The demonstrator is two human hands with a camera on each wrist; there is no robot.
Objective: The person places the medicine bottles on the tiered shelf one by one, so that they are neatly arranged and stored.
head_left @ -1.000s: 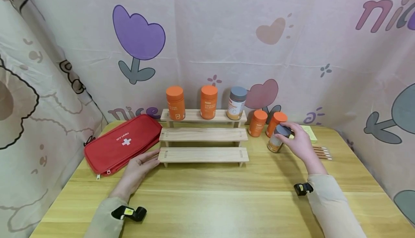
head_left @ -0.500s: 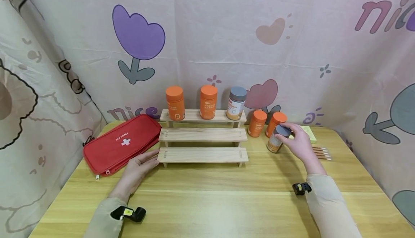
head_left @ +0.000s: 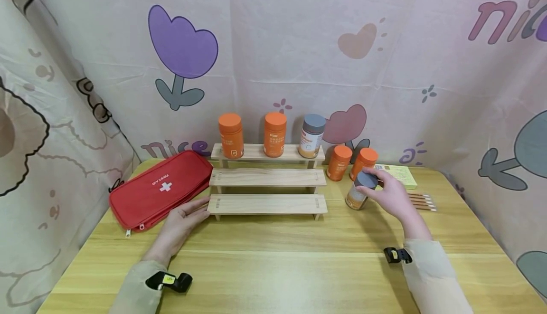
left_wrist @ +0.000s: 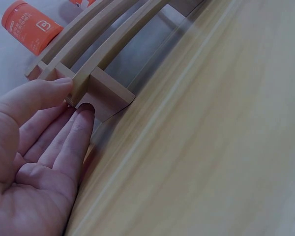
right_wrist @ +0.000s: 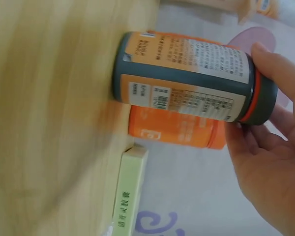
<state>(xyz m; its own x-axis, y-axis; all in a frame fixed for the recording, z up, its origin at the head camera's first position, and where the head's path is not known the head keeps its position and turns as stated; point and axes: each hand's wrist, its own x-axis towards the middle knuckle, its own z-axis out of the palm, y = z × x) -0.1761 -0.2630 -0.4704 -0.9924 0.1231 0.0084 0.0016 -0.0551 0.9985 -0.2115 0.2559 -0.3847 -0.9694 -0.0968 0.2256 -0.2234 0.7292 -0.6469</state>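
In the head view, my right hand [head_left: 390, 195] grips a grey-lidded supplement bottle [head_left: 356, 199] by its lid. The right wrist view shows this bottle [right_wrist: 182, 76] with thumb and fingers around the lid and its printed label facing the camera. My left hand [head_left: 181, 226] holds the left end of the lowest board of a three-tier wooden shelf [head_left: 267, 204]. Seen from the left wrist, the thumb lies against the board's end [left_wrist: 78, 88], with the fingers below. Two orange bottles [head_left: 231, 136] [head_left: 275, 136] and another grey-lidded bottle [head_left: 312, 137] stand on the top tier.
Two smaller orange bottles [head_left: 339, 163] [head_left: 365, 161] stand on the table right of the shelf. Behind the right hand lie a pale green box [head_left: 399, 176] and several brown sticks with white tips [head_left: 423, 202]. A red first aid pouch [head_left: 160, 188] lies at left. A printed curtain hangs behind.
My right hand has brought the grey-lidded bottle slightly left and toward me, away from the small orange bottles. The left hand stays at the shelf's end.
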